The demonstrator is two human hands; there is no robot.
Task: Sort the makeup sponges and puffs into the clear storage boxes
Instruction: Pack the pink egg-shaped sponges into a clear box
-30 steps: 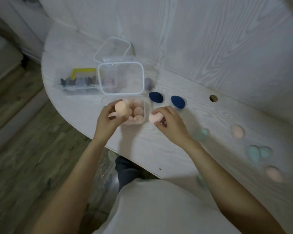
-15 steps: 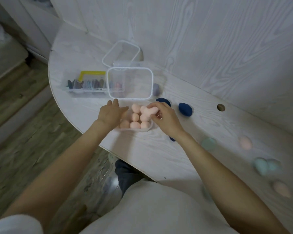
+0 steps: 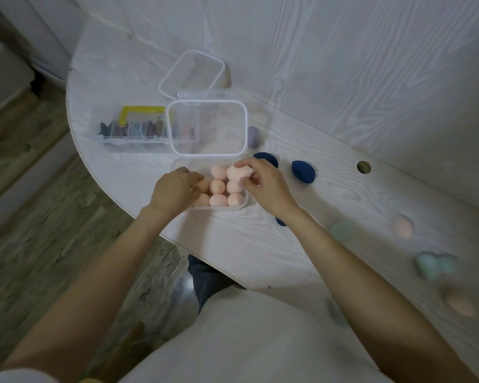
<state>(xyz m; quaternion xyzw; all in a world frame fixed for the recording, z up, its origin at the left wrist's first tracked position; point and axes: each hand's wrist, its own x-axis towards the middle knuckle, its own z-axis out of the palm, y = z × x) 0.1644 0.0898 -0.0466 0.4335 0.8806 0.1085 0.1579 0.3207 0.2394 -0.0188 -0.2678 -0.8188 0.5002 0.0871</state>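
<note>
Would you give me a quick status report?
Right hand pinches peach sponge over clear box. Left hand presses sponges inside. Nothing blocking.

clear glossy plastic box (image 3: 241, 207); matt foam sponges (image 3: 217, 186); pale woodgrain table (image 3: 260, 244).

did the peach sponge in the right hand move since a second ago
Yes. The peach sponge went from beside the clear plastic box to over its far right corner, right hand pinching it.

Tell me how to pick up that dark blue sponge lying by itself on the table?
The dark blue sponge lies on its side, apart from the box and the right hand, with bare table around it. Probably best to come straight down from above and pinch its fat rounded middle. The narrower end would likely slip out of the grip more easily.
</note>
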